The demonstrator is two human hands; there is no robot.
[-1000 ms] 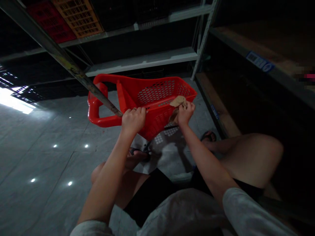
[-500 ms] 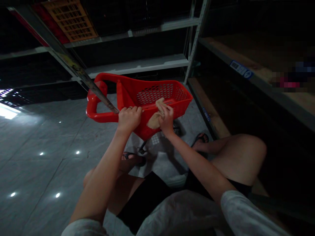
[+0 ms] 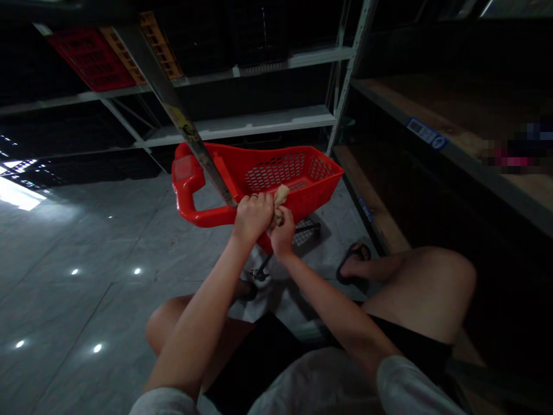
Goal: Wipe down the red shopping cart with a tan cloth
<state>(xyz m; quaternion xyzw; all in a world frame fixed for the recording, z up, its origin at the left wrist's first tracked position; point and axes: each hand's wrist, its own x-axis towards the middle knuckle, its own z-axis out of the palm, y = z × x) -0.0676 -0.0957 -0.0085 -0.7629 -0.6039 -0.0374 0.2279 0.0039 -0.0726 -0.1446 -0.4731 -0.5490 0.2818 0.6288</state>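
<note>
Grey floor (image 3: 99,225) spreads beneath the left hand (image 3: 254,218), fingers curled tight round a scuffed metal pole (image 3: 190,129). Just beside them, the right hand (image 3: 283,233) grasps a crumpled tan cloth (image 3: 281,196); beyond the fingers stands a red cart (image 3: 317,193).

The left arm (image 3: 201,314) reaches forward, nearly straight, and the right arm (image 3: 330,294) slants in to meet it! Out front, the left hand (image 3: 254,216) clenches in a firm grip, its back turned up; just beside it and slightly lower, the right hand (image 3: 283,231) curls in tight, wrist bare. And below, the left knee (image 3: 166,323) and right knee (image 3: 453,279) splay well apart, the right foot (image 3: 353,265) planted ahead!
</note>
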